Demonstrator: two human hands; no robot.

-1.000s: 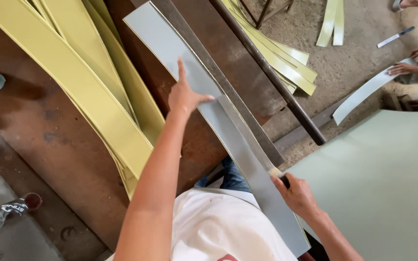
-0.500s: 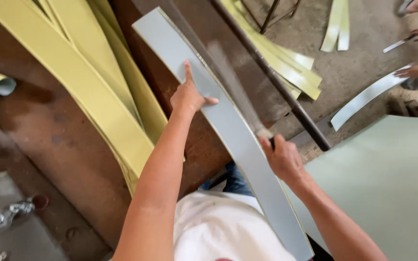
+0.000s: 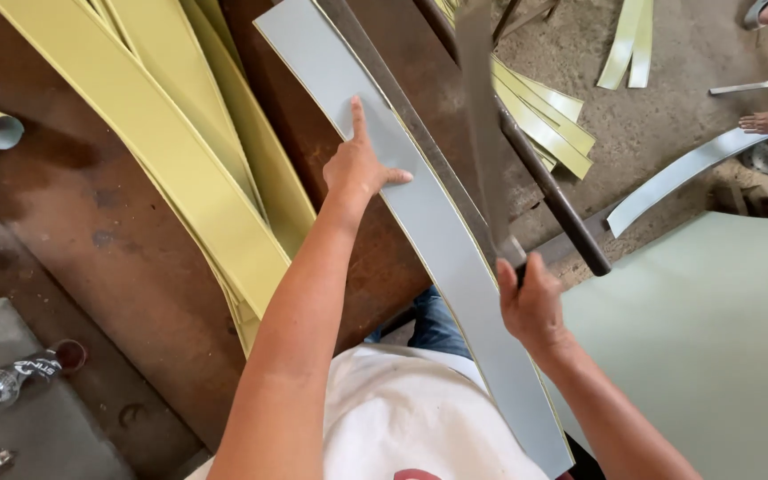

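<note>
A long grey sheet-metal strip [image 3: 437,231] lies diagonally over a rusty brown bench [image 3: 117,222]. My left hand [image 3: 359,166] rests flat on the strip's upper part, index finger pointing up and thumb spread. My right hand [image 3: 531,302] is closed around the handle of a long grey shear lever [image 3: 482,133], which is raised and runs up to the top of the view. A dark steel blade bar [image 3: 402,107] runs along the strip's right edge.
Several yellow-green strips [image 3: 162,151] lie on the bench to the left. A large pale green sheet [image 3: 713,356] fills the lower right. Cut offcuts [image 3: 553,116] and a curved grey strip [image 3: 677,178] lie on the ground. Another person's feet [image 3: 766,120] show at right. A plastic bottle [image 3: 11,378] lies lower left.
My right hand has left the strip's lower edge and taken the lever handle, raising it. My left hand stays pressed on the strip.
</note>
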